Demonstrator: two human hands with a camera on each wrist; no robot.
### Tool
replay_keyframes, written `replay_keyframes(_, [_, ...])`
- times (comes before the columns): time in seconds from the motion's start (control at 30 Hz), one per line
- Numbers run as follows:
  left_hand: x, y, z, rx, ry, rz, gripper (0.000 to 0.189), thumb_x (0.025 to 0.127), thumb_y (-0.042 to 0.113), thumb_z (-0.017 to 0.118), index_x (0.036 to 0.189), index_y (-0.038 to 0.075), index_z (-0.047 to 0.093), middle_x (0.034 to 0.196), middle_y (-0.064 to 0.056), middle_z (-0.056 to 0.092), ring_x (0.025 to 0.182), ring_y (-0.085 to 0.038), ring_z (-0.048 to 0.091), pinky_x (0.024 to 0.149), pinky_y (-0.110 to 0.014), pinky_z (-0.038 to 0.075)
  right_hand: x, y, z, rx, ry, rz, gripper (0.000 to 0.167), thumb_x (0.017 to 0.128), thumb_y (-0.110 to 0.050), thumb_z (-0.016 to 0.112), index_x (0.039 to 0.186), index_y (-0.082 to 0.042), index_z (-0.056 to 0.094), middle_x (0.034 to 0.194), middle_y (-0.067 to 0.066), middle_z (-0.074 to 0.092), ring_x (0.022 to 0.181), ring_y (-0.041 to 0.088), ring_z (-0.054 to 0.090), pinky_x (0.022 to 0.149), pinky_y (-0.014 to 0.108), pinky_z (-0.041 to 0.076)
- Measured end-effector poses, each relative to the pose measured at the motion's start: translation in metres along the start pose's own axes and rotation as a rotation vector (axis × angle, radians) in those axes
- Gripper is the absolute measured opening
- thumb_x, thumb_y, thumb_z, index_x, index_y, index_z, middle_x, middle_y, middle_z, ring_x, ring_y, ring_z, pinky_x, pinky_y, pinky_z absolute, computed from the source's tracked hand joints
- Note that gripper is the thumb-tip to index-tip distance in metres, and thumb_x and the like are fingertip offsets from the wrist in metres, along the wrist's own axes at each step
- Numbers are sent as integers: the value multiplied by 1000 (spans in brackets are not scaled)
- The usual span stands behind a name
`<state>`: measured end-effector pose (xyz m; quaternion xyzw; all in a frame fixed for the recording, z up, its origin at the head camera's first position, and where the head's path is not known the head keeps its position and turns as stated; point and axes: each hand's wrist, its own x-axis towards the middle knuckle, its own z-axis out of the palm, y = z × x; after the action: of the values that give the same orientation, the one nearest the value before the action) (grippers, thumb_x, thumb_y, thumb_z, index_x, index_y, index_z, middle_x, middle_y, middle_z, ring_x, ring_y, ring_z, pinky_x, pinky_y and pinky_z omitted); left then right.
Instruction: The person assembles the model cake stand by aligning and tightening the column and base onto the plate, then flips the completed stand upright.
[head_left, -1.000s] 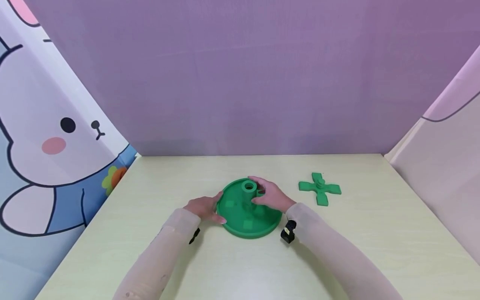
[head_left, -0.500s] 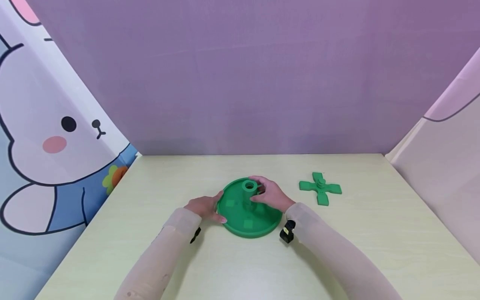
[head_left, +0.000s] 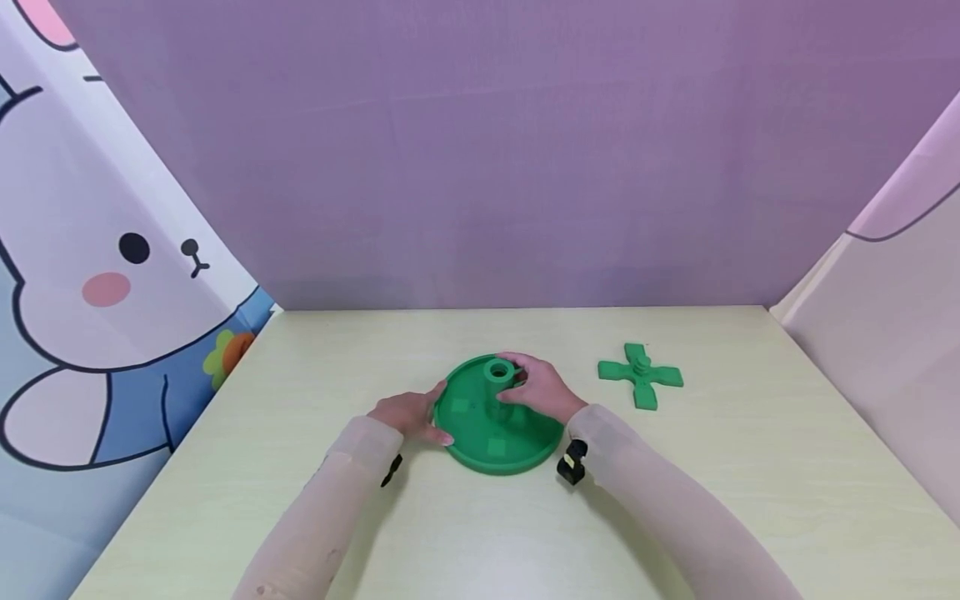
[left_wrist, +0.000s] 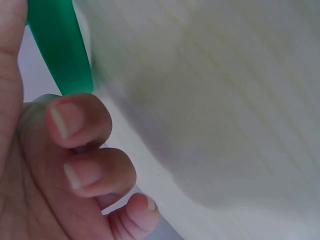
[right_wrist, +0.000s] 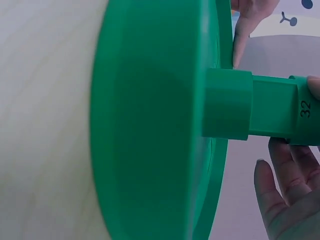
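Observation:
A round green dish (head_left: 468, 429) with a low rim lies flat on the table. From its middle rises an upright green tube (head_left: 497, 393) with an open top. My left hand (head_left: 408, 414) holds the dish's left rim, thumb at the front and a finger farther back. My right hand (head_left: 546, 392) pinches the tube near its top. In the right wrist view the tube (right_wrist: 272, 104) sits in a wider socket (right_wrist: 227, 104) on the dish, and its collar bears the number 32. The left wrist view shows the dish's edge (left_wrist: 65, 55) beside curled fingers.
A flat green cross-shaped piece (head_left: 642, 377) with a central peg lies to the right of the dish. The pale wooden table (head_left: 480, 542) ends at a purple backdrop (head_left: 480, 167). A printed cartoon cloth (head_left: 112, 333) hangs along the left side.
Almost nothing moves. My right thumb and fingers shift very slightly to the left around the tube, while the left hand stays at the dish's rim.

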<state>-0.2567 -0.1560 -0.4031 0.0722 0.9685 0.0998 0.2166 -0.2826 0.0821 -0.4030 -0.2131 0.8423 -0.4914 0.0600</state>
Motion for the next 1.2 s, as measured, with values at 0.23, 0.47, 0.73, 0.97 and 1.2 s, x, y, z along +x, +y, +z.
replay_keyframes(0.23, [1,-2,0,-3,1,0,103,76,56,74,155,20,18,138,-15,51,125,-33,48,97,-52,40,1,-2,2,7,4,13,60,78,-5,78,132,0,54,119,13,63,112,29,58,95,45,45])
replay_keyframes(0.47, [3,-4,0,6,14,8,104,76,57,74,155,20,18,134,-15,54,122,-32,51,95,-51,42,2,-7,4,10,36,33,59,76,-5,79,130,-2,56,115,11,65,106,26,60,92,44,47])
replay_keyframes(0.73, [6,-7,1,12,27,34,105,75,59,73,155,17,18,131,-16,56,119,-32,53,92,-51,44,4,-10,2,-13,49,50,60,74,-5,80,129,-2,57,113,10,66,105,25,60,92,45,47])
replay_keyframes(0.97, [2,1,1,17,4,24,103,76,59,72,155,18,18,130,-15,56,119,-31,53,93,-51,43,9,0,-22,26,-181,1,55,80,-3,76,129,2,51,115,13,59,104,29,58,88,40,49])
replay_keyframes(1.2, [0,4,1,56,11,4,102,77,57,72,155,18,19,124,-14,60,113,-30,56,89,-51,43,6,10,-59,-36,-237,4,57,86,-5,70,136,5,46,125,26,54,113,41,55,87,41,51])
